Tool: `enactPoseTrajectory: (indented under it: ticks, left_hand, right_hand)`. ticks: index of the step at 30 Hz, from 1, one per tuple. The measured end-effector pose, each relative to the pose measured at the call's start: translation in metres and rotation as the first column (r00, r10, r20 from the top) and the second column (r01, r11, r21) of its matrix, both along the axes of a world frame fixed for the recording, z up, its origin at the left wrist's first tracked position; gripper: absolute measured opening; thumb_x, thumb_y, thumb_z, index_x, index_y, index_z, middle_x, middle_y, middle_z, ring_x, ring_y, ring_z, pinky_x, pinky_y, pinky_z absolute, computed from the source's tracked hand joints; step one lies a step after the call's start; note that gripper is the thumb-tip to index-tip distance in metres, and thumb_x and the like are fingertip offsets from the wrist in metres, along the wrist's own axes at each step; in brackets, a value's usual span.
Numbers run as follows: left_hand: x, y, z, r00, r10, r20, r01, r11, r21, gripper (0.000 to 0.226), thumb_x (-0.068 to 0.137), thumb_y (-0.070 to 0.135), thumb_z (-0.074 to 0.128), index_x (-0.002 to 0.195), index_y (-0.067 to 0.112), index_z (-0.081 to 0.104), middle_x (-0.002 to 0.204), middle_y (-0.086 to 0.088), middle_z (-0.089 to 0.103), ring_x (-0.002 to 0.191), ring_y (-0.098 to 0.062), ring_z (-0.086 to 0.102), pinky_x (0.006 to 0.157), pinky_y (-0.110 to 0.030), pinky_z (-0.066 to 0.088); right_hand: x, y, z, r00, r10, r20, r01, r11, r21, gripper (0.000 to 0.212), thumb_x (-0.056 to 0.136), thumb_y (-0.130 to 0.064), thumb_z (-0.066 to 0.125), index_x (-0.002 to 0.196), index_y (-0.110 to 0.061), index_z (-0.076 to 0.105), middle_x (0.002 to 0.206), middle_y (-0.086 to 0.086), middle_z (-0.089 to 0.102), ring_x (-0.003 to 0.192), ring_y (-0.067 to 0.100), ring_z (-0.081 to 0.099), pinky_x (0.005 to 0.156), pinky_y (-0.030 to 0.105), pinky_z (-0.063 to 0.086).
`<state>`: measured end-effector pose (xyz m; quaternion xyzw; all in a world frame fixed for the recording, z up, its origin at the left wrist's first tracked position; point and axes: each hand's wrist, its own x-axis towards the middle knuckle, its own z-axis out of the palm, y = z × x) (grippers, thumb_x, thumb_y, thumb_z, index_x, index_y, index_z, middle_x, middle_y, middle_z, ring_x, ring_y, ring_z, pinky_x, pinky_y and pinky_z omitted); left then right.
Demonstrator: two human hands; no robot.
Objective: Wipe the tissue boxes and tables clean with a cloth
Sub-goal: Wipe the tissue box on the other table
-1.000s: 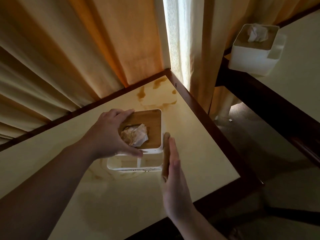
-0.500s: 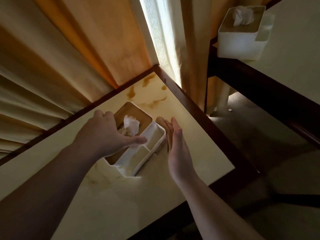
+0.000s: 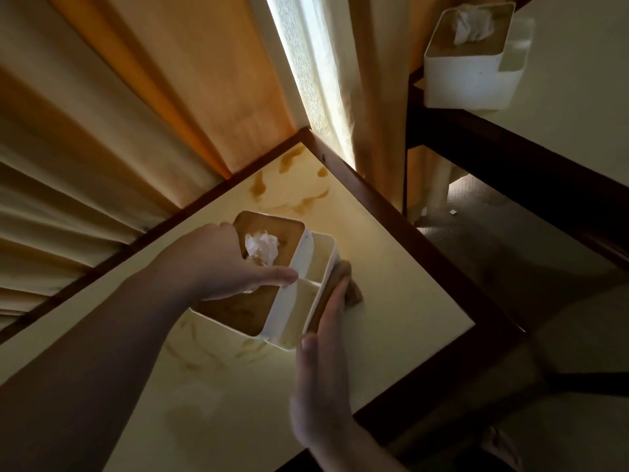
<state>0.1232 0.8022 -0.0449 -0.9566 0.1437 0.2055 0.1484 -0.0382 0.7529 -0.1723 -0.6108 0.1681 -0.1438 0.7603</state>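
Here the left hand [image 3: 221, 264] grips the tissue box [image 3: 272, 287] on the tabletop [image 3: 401, 294], covering its near lid; the right hand [image 3: 323, 362], fingers straight, presses a brown cloth [image 3: 343, 284], mostly hidden, against the box's side

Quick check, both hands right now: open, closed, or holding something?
Left hand: holding the tissue box from above.
Right hand: open, straight fingers pressing a brown cloth against the box's side.
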Motion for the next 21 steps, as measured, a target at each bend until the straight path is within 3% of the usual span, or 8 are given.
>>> enactPoseTrajectory:
  ticks: [3, 7, 9, 10, 13, 15, 19, 21]
  left_hand:
    - [0.001, 0.003, 0.001, 1.000, -0.005, -0.011, 0.004, 0.999, -0.046, 0.119, 0.051, 0.101, 0.049, 0.131, 0.013, 0.058, 0.119, -0.006, 0.067, 0.098, -0.017, 0.060, 0.074, -0.031, 0.049]
    - [0.004, 0.006, -0.002, 1.000, -0.019, -0.012, 0.019, 0.997, -0.075, 0.113, 0.047, 0.104, 0.048, 0.117, 0.016, 0.065, 0.101, -0.002, 0.069, 0.089, -0.017, 0.064, 0.076, -0.035, 0.056]
    - [0.003, 0.007, -0.003, 1.000, -0.017, 0.002, 0.017, 0.997, -0.076, 0.114, 0.045, 0.106, 0.045, 0.115, 0.017, 0.066, 0.099, -0.002, 0.069, 0.088, -0.017, 0.064, 0.078, -0.037, 0.058]
    - [0.003, 0.007, -0.003, 1.000, -0.017, 0.008, 0.017, 0.997, -0.073, 0.115, 0.045, 0.106, 0.044, 0.115, 0.018, 0.066, 0.099, -0.002, 0.069, 0.088, -0.018, 0.064, 0.078, -0.036, 0.058]
    - [0.003, 0.006, -0.004, 1.000, -0.013, 0.014, 0.013, 0.998, -0.061, 0.115, 0.046, 0.105, 0.044, 0.117, 0.017, 0.065, 0.101, -0.002, 0.068, 0.091, -0.017, 0.063, 0.075, -0.034, 0.054]
    - [0.002, 0.005, -0.004, 1.000, -0.009, 0.010, 0.010, 0.997, -0.071, 0.116, 0.045, 0.105, 0.043, 0.119, 0.017, 0.065, 0.103, -0.002, 0.068, 0.091, -0.017, 0.063, 0.074, -0.033, 0.053]
    - [0.000, 0.004, -0.001, 1.000, -0.023, 0.017, 0.024, 0.998, -0.053, 0.126, 0.047, 0.103, 0.043, 0.133, 0.012, 0.057, 0.118, -0.008, 0.067, 0.103, -0.022, 0.063, 0.076, -0.032, 0.049]
    - [-0.002, 0.002, 0.000, 0.999, -0.034, 0.019, 0.034, 0.999, -0.007, 0.131, 0.051, 0.101, 0.043, 0.144, 0.010, 0.049, 0.135, -0.012, 0.061, 0.119, -0.026, 0.060, 0.081, -0.033, 0.047]
  right_hand:
    - [0.004, 0.003, 0.001, 0.997, -0.052, 0.048, 0.052, 0.999, 0.000, 0.107, 0.088, -0.093, 0.021, 0.167, -0.026, -0.006, 0.175, -0.020, 0.000, 0.160, 0.001, 0.011, 0.128, 0.040, 0.031]
    - [0.047, -0.036, 0.004, 0.989, -0.130, 0.065, 0.128, 0.991, 0.036, 0.107, 0.083, -0.096, 0.023, 0.166, -0.034, -0.006, 0.171, -0.027, 0.010, 0.155, -0.010, 0.015, 0.124, 0.031, 0.036]
    - [0.040, -0.030, 0.002, 0.988, -0.138, 0.062, 0.140, 0.990, -0.027, 0.105, 0.085, -0.095, 0.020, 0.167, -0.033, -0.005, 0.171, -0.026, 0.010, 0.156, -0.003, 0.020, 0.120, 0.029, 0.042]
    - [0.027, -0.020, 0.000, 0.991, -0.120, 0.059, 0.124, 0.991, -0.055, 0.104, 0.087, -0.093, 0.019, 0.168, -0.031, -0.004, 0.173, -0.025, 0.006, 0.158, 0.002, 0.018, 0.122, 0.035, 0.041]
    - [-0.009, 0.010, 0.002, 0.998, -0.017, 0.053, 0.023, 0.994, -0.102, 0.105, 0.086, -0.094, 0.013, 0.167, -0.030, -0.010, 0.173, -0.025, -0.009, 0.161, 0.001, 0.004, 0.129, 0.046, 0.028]
    - [-0.005, 0.005, 0.003, 0.995, -0.011, 0.102, 0.020, 0.996, -0.091, 0.108, 0.087, -0.093, 0.015, 0.167, -0.026, -0.011, 0.174, -0.021, -0.010, 0.161, 0.004, 0.001, 0.130, 0.037, 0.023]
    - [0.037, -0.033, 0.002, 0.993, -0.110, 0.030, 0.110, 0.994, 0.009, 0.105, 0.079, -0.100, 0.020, 0.164, -0.042, -0.004, 0.164, -0.037, 0.010, 0.150, -0.011, 0.025, 0.113, 0.015, 0.042]
    - [0.029, -0.023, -0.002, 0.993, -0.114, 0.010, 0.114, 0.993, 0.015, 0.099, 0.085, -0.095, 0.023, 0.165, -0.042, -0.001, 0.170, -0.028, 0.011, 0.151, -0.007, 0.027, 0.118, 0.026, 0.043]
